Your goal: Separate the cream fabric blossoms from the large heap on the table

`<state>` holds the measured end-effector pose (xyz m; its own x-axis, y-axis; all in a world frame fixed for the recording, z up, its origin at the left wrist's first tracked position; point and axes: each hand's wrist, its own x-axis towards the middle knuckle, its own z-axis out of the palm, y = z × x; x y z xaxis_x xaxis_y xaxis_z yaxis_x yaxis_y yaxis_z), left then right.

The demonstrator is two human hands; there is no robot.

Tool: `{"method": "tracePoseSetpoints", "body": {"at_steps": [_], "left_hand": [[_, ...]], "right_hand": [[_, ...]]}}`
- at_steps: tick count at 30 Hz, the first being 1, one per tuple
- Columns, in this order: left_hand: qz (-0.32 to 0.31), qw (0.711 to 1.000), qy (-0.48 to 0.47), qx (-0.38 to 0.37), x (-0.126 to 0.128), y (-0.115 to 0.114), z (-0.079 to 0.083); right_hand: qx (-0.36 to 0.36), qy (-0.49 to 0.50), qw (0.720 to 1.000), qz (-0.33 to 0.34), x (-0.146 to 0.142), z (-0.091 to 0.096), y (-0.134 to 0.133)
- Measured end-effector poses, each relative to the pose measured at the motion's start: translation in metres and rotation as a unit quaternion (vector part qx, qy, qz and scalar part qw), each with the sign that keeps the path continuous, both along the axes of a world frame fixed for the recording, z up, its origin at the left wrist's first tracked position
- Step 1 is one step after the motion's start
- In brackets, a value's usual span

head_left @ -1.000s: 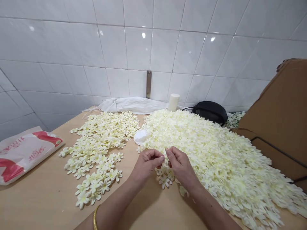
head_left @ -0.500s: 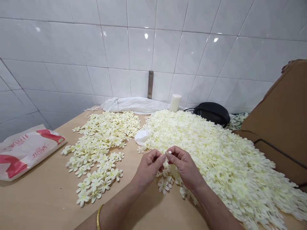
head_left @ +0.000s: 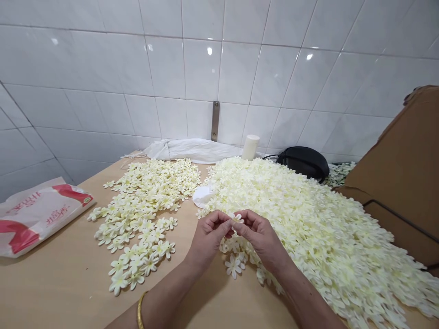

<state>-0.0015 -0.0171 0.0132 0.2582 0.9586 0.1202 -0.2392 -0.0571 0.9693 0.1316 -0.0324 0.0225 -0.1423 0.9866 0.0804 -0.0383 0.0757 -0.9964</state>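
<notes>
A small white flower with a pale yellow centre (head_left: 236, 219) is pinched between my two hands, above the table's middle. My left hand (head_left: 213, 233) grips it from the left with thumb and fingers closed. From the other side my right hand (head_left: 258, 233) holds it in the same way. Below the hands a few loose flowers (head_left: 234, 265) lie at the near edge of the large flower heap (head_left: 308, 228), which spreads to the right. A smaller, flatter spread of flowers (head_left: 144, 201) lies on the left.
A red and white printed bag (head_left: 48, 212) lies on the table (head_left: 61, 292) at the left. Along the tiled wall are a white cloth (head_left: 192, 150), a white cylinder (head_left: 250, 147) and a black case (head_left: 303, 162). A cardboard box (head_left: 404, 169) stands at the right.
The flower between my hands has turned, so its open petals and yellow centre now face up. My hands have shifted slightly; the flower groups look unchanged.
</notes>
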Motion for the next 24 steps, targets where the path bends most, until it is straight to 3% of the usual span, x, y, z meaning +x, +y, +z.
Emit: {"method": "tracePoseSetpoints", "body": {"at_steps": [5, 14, 21, 24], "left_hand": [[0.031, 0.999, 0.019, 0.04, -0.0002, -0.001, -0.0002], [0.009, 0.999, 0.027, 0.039, 0.0023, -0.004, -0.0011], [-0.034, 0.997, -0.041, -0.064, 0.0044, -0.0045, 0.0003], [-0.055, 0.992, -0.074, -0.085, 0.005, -0.0038, -0.0019]], "right_hand": [[-0.001, 0.01, 0.999, -0.045, 0.0005, -0.001, 0.0016], [0.008, 0.003, 0.996, -0.085, -0.0024, -0.0029, 0.002], [0.085, -0.143, 0.981, -0.098, -0.0025, -0.0025, 0.0], [0.092, -0.161, 0.977, -0.1, -0.0018, -0.0041, -0.0005]]}}
